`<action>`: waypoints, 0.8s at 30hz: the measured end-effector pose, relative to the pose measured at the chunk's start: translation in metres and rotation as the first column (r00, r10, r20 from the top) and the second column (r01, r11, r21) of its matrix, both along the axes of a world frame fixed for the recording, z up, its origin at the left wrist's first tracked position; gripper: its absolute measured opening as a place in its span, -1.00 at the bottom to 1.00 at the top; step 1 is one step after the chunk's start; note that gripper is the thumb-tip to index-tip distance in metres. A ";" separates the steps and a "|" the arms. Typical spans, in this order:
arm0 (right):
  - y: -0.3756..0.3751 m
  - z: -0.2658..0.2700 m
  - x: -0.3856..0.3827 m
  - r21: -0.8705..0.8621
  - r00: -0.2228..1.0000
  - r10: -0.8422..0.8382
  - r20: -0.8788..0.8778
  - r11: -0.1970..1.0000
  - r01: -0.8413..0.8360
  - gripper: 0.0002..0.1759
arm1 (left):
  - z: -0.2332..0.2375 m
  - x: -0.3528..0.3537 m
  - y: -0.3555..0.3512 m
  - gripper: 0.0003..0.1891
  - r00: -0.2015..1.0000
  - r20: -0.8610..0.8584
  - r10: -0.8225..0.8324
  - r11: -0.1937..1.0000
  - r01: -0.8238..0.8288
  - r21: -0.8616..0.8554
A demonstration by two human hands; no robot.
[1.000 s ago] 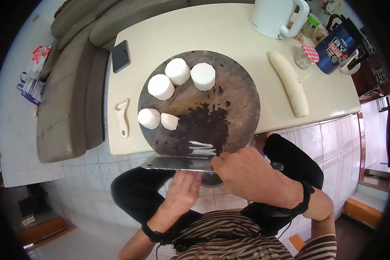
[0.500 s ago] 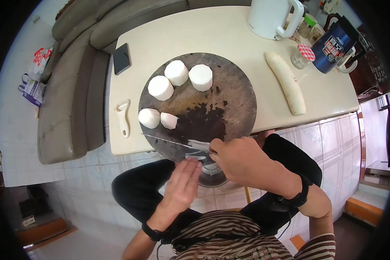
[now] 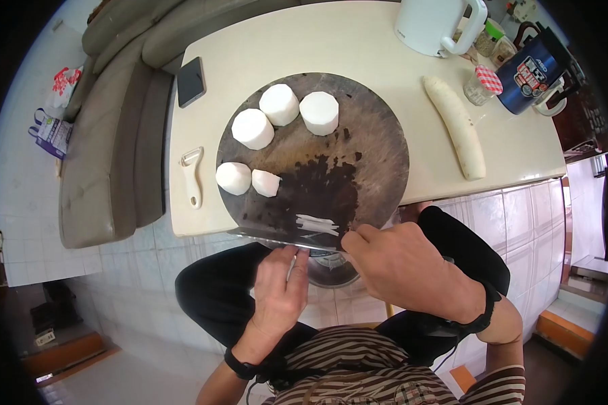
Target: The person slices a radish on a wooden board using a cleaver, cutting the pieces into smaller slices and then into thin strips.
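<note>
My right hand [image 3: 402, 263] is closed round the handle of a kitchen knife [image 3: 280, 238], whose blade spans the near edge of a round dark chopping board [image 3: 378, 135]. My left hand [image 3: 277, 290] is just on the near side of the blade, fingertips almost touching it. A thin white strip [image 3: 291, 268] shows between its fingers. Beyond the blade lie several cut white strips [image 3: 317, 224], apparently radish. Farther up the board are thick peeled white chunks [image 3: 319, 113] and a smaller cut piece [image 3: 265, 182].
A long whole white radish [image 3: 456, 128] lies on the table [image 3: 304, 40] right of the board. To the left are a peeler [image 3: 192, 177] and a phone [image 3: 191, 82]. A white kettle [image 3: 431, 27], a lidded jar [image 3: 482, 86] and a blue flask [image 3: 530, 77] stand at the back right.
The knife has come toward me, and the white strips beyond it show more fully. My left fingers have drawn back slightly and left, with a strip between them. The view has shifted a little.
</note>
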State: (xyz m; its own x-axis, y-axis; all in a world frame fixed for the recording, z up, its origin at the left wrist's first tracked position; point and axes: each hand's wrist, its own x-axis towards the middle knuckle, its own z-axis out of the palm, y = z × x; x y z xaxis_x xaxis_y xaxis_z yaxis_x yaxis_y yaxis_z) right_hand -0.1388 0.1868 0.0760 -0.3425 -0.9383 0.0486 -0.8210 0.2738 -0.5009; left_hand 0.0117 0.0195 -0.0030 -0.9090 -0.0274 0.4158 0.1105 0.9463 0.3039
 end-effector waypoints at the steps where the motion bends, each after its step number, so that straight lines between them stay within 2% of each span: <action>1: 0.001 0.001 -0.001 0.015 1.000 0.013 -0.008 1.000 -0.012 -0.85 | 0.000 0.000 0.000 -0.58 1.000 0.004 0.003 1.000 -0.003 0.001; 10: 0.004 0.008 0.001 0.084 0.998 0.043 -0.037 0.996 -0.040 -0.86 | 0.001 0.003 0.001 -0.63 1.000 0.010 0.005 1.000 -0.005 -0.025; 17: 0.000 0.005 0.005 0.128 0.995 0.070 -0.069 0.990 -0.061 -0.85 | 0.007 0.003 0.000 -0.72 0.997 0.079 -0.015 1.000 0.015 0.004; 24: -0.019 -0.009 0.010 0.057 0.992 0.093 -0.087 0.994 -0.088 -0.82 | 0.007 0.008 0.004 -0.66 0.995 0.100 -0.007 1.000 0.009 -0.014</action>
